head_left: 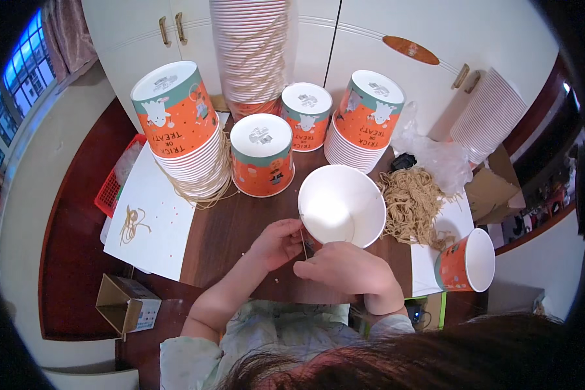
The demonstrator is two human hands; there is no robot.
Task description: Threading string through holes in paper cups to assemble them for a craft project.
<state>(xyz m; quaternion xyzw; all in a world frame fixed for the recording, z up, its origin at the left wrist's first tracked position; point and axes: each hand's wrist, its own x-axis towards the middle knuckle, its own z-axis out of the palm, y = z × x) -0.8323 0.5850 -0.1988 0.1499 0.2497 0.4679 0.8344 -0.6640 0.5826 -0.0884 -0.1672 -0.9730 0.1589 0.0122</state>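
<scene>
A white-lined paper bucket (331, 208) stands upright in front of me, its open mouth facing up. My left hand (278, 246) is at the bucket's near left side, fingers pinched by the rim on a thin tan string (305, 244). The string runs down toward my right hand (346, 268), which is closed around its lower end against the bucket's near side. A small dark patch shows between the hands; I cannot make out what it is. To the bucket's right lies a tangled heap of tan strings (411, 207).
Upside-down orange bucket stacks (175, 117), (365, 120) and single buckets (262, 156) stand behind. A tall wrapped stack (250, 52) rises at the back. One bucket (467, 261) leans at the right edge. Loose strings (133, 224) lie on white paper (159, 250) at left.
</scene>
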